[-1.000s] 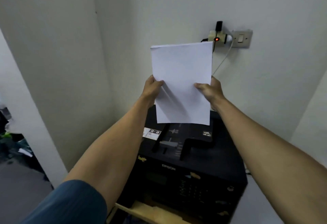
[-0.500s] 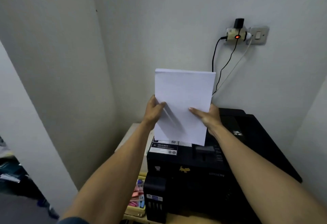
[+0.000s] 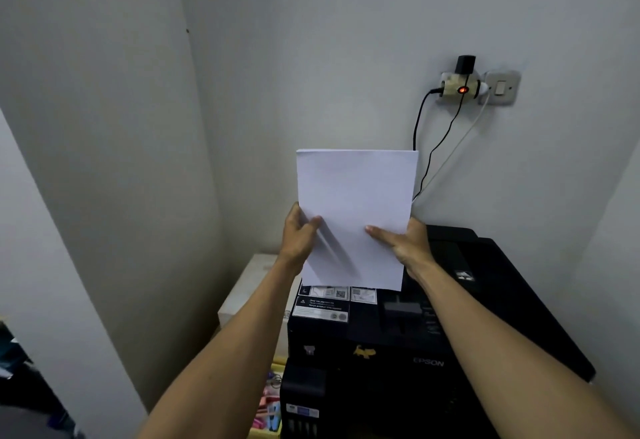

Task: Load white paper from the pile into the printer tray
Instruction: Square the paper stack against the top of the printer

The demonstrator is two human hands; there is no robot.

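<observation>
Paper (image 3: 356, 203) is standing upright, with its long axis vertical, directly above the rear slot of the black printer (image 3: 485, 300). Left hand (image 3: 299, 234) is pinching its left edge, and right hand (image 3: 403, 243) is gripping its right edge with the thumb across the front. Bottom edge is hanging just above the feed opening, so the next move is probably going straight down.

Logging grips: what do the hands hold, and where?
Both hold the paper upright: left hand grips its left edge, right hand its right edge.
</observation>
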